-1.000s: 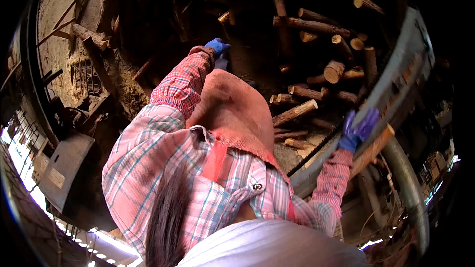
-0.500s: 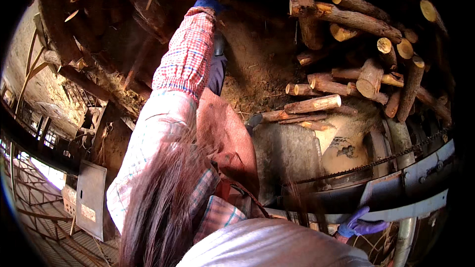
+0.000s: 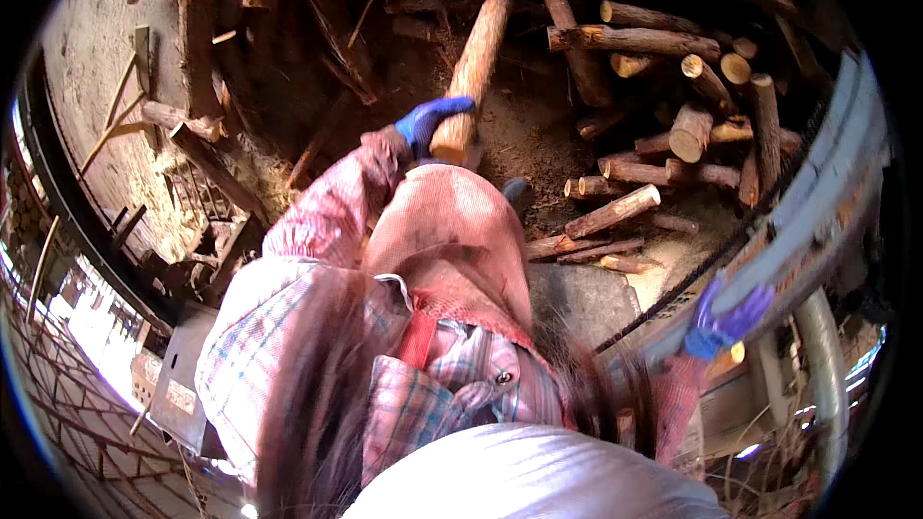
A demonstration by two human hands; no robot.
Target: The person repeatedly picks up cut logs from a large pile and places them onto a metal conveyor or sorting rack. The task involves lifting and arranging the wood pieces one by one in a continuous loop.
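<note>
The left hand (image 3: 430, 121), in a blue glove, has its grip closed round the lower end of a long log (image 3: 473, 70); the log runs up and away from the grip toward the log pile (image 3: 692, 115). The right hand (image 3: 723, 322), gloved too, clasps the grey metal rail (image 3: 817, 202).

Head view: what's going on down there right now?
A person in a plaid shirt bends over a dirt floor strewn with cut logs. The left hand, in a blue glove, grips the near end of a long log that slants up toward the woodpile. The right hand, also gloved, rests on the edge of a grey metal frame at the right. More logs lie stacked beyond the frame.
</note>
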